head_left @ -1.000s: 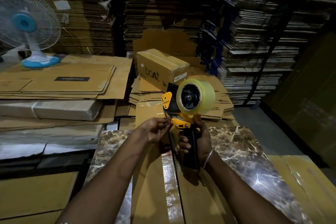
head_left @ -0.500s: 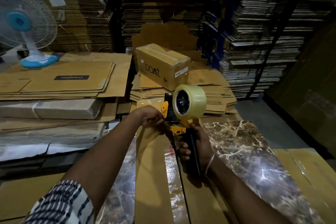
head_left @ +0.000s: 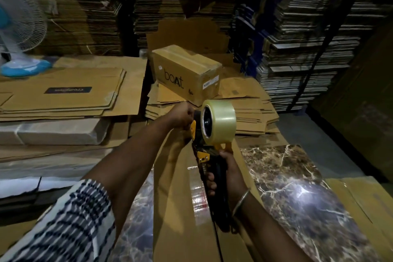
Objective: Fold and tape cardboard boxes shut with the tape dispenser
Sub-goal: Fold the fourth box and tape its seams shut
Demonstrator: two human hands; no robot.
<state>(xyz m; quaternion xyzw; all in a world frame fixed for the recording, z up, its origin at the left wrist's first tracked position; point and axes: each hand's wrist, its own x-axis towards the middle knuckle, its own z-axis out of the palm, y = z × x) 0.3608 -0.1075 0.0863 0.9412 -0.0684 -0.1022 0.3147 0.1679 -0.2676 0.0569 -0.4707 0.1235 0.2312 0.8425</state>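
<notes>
The right hand (head_left: 226,173) gripped the black handle of the tape dispenser (head_left: 209,134), held upright above the far end of the flat cardboard box (head_left: 176,208) on the marble-patterned worktop (head_left: 297,187). The left hand (head_left: 181,116), fingers curled, pinched at the dispenser's front beside the tape roll (head_left: 221,125); what it pinched was hidden.

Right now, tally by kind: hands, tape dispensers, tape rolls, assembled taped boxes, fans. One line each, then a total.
Hands: 2, the left hand and the right hand
Tape dispensers: 1, tape dispenser
Tape rolls: 1, tape roll
Assembled taped boxes: 1, boat box
Fans: 1, fan
Total: 6
</notes>
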